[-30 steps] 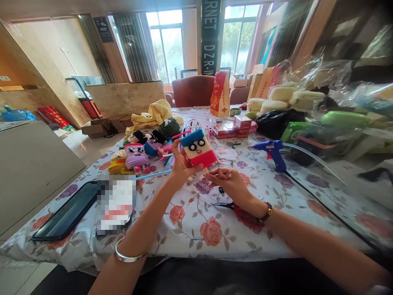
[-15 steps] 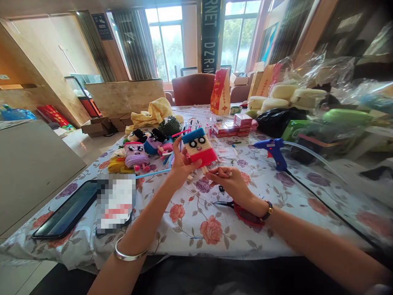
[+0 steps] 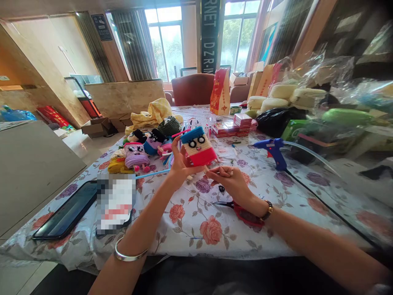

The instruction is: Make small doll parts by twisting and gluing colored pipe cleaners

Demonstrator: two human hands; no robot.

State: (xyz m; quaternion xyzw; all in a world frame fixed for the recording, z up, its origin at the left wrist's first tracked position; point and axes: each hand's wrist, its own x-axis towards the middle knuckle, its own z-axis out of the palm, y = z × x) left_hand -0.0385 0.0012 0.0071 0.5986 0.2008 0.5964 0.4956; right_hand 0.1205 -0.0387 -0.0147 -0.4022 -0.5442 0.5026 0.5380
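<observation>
A boxy pipe-cleaner doll (image 3: 196,148), with a blue top, cream face, ringed black eyes and red lower part, is held slightly tilted above the table. My left hand (image 3: 180,167) is closed round its left side and underside, the thumb along the bottom edge. Under the doll's lower right corner, the fingertips of my right hand (image 3: 233,183) pinch a small cream strip (image 3: 206,169) that reaches up to the doll; its far end is hidden. Red-handled scissors (image 3: 247,215) lie below my right wrist. A small black piece (image 3: 221,189) rests near my right fingers.
A blue glue gun (image 3: 274,150) with its cord stands at the right. Several finished dolls (image 3: 137,156) sit at the left, behind a dark phone (image 3: 67,213) and a blurred-out item (image 3: 116,205). Small red boxes (image 3: 242,125), a red bag (image 3: 220,92) and plastic-wrapped bundles line the back.
My left thumb has slid down off the doll's red front to its lower edge. The doll has shifted very slightly left and up. My right hand keeps its pinch almost unmoved.
</observation>
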